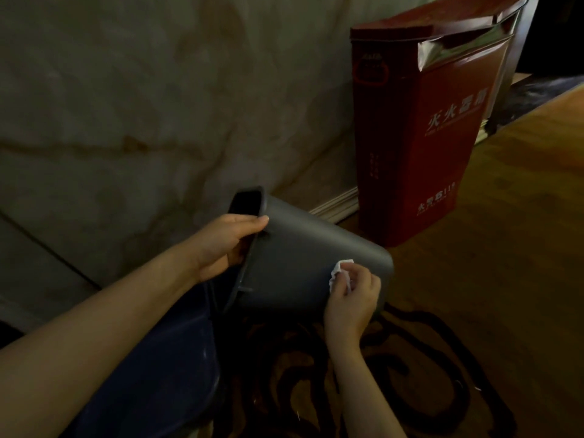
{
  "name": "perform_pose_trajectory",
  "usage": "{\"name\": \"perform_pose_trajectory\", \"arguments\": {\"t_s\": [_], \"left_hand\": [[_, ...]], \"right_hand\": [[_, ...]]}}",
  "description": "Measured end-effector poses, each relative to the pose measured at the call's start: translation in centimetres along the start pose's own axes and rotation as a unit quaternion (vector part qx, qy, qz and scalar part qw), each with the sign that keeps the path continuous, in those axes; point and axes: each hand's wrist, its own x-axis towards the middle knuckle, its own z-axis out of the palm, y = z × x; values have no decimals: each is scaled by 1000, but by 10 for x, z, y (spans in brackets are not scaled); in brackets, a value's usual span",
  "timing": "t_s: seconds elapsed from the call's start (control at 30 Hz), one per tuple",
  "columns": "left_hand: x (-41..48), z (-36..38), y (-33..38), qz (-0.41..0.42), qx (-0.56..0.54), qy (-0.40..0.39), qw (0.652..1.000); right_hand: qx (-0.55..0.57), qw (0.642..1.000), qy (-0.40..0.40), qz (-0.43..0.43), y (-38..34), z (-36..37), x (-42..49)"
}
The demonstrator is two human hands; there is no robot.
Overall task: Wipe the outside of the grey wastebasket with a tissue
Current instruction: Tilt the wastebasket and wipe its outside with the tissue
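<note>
Right hand (354, 295), low and right of centre in the frame, is closed around a crumpled white tissue (339, 273), pinching it between thumb and fingers and pressing it against the side wall of the grey wastebasket (303, 260) near its base end. Left hand (221, 245), just left of centre, is clamped on the basket's rim, thumb lying over the outside edge and the fingers apparently curled inside the mouth, though they are hidden. The basket is held in the air, tipped onto its side, with its dark opening turned toward the upper left and its closed bottom pointing to the lower right. It looks like thin moulded plastic: light enough to hang from one hand, stiff at the rolled rim, probably a little springy in the middle of the wall and smooth enough to slide in a loose grip. The rim therefore seems the soundest place to hold while the tissue rubs, and the tissue itself is soft and likely to tear if scrubbed hard. Below the basket lies a dark patterned rug (410, 390) on a wooden floor (521, 216). Behind, at upper right, a red fire-extinguisher box (420, 147) stands against a pale marbled wall (126, 105), well apart from the basket.
</note>
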Motion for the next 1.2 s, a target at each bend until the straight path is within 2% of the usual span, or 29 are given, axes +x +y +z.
{"name": "perform_pose_trajectory", "arguments": {"t_s": [0.1, 0.2, 0.27, 0.37, 0.43, 0.53, 0.63, 0.7, 0.8, 0.87, 0.93, 1.07, 1.2], "left_hand": [[5, -1, 4, -51, 7, 2, 999], [19, 1, 12, -45, -62, 64, 995], [23, 5, 15, -45, -95, 114, 988], [22, 8, 15, -59, -100, 117, 986], [20, 9, 14, -71, -102, 98, 987], [18, 14, 16, -79, -93, 80, 989], [17, 19, 17, -83, -68, 74, 991], [17, 23, 17, -82, -66, 75, 992], [15, 23, 13, -79, -61, 79, 992], [13, 20, 8, -85, -55, 69, 992], [10, 16, 4, -95, -56, 49, 993], [10, 14, 3, -99, -70, 48, 991], [13, 9, 5, -92, -103, 98, 986]], "right_hand": [[-7, 1000, 6, -28, 9, 3, -7], [-7, 999, -16, -49, 15, 4, -14], [4, 999, -20, -35, 14, 8, -15], [32, 999, 4, -16, -4, 15, -15], [32, 996, -8, -83, -26, 22, -18], [52, 971, -79, -218, -60, 35, -26], [50, 959, -91, -264, -71, 39, -22], [19, 972, -63, -224, -58, 33, -8], [-40, 997, -9, -58, -15, 11, 23], [-51, 998, 8, 30, 15, -6, 39], [-55, 995, 14, 78, 33, -17, 48], [-53, 991, 31, 121, 34, -14, 50], [-44, 998, 12, 50, 9, 2, 27]]}}
